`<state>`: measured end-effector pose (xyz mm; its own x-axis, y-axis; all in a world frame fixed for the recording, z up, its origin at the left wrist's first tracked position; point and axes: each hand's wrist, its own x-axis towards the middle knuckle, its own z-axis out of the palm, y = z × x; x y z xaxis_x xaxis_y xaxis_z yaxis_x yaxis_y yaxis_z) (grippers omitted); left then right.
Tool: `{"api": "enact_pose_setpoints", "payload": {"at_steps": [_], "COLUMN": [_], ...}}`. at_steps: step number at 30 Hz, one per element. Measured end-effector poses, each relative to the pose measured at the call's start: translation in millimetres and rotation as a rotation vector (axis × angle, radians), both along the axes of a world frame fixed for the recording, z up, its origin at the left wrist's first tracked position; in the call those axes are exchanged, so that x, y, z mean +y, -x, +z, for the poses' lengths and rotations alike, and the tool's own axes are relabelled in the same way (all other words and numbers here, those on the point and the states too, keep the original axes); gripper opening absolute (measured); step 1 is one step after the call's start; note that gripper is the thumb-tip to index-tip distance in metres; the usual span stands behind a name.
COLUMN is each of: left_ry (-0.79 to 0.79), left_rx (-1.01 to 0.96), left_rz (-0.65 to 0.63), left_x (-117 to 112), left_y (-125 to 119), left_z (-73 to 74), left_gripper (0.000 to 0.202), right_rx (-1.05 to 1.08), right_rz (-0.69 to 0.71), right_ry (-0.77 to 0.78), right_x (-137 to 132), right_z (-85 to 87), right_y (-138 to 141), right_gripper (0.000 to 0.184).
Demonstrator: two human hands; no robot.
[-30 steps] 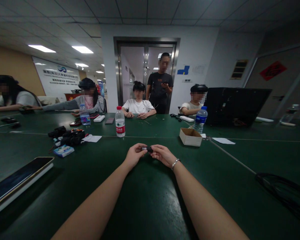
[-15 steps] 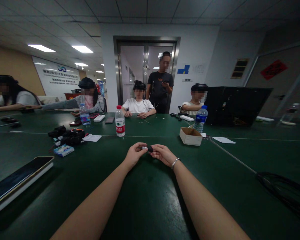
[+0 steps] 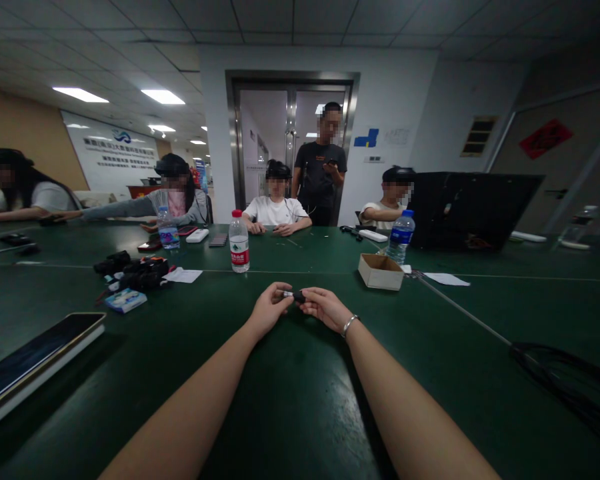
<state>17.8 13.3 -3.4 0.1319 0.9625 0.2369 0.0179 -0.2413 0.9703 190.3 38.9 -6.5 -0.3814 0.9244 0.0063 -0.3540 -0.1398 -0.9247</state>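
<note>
**Fingers (image 3: 286, 291) of both hands pinch one small dark piece (image 3: 298, 295) low over the table (image 3: 290, 400)**

Fingertips meet at the middle of the view. The left hand (image 3: 269, 309) grips the piece's pale, shiny end between thumb and forefinger, and the right hand (image 3: 325, 308) closes on the darker end. A grip at each end looks meant to keep so small a thing steady and turned toward the eyes. Both forearms stretch straight forward and the wrists sit close to the green surface, probably for support. Whether the piece touches the table cannot be told. A bracelet (image 3: 350, 325) circles the right wrist.

Beyond the hands, a water bottle (image 3: 239, 241) stands upright and a cardboard box (image 3: 381, 272) sits open to the right, both within reach. A heap of black parts (image 3: 140, 273) lies further left and a tablet (image 3: 35, 357) lies flat near the left edge, well apart. Other people sit along the far side.
</note>
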Motion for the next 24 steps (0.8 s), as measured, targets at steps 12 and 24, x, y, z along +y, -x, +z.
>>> {"api": "enact_pose_setpoints", "payload": {"at_steps": [12, 24], "left_ry": [0.099, 0.093], "left_rx": [0.083, 0.235], "left_rz": [0.052, 0.176], "left_x": [8.7, 13.6], "left_y": [2.0, 1.0], "left_z": [-5.2, -10.1], "left_gripper": [0.039, 0.055], "right_rx": [-0.023, -0.007], "right_rz": [0.003, 0.072], "right_ry": [-0.032, -0.109], "right_x": [-1.9, -4.1], "right_z": [0.4, 3.8], "right_y": [-0.2, 0.5], "right_gripper": [0.027, 0.036]}}
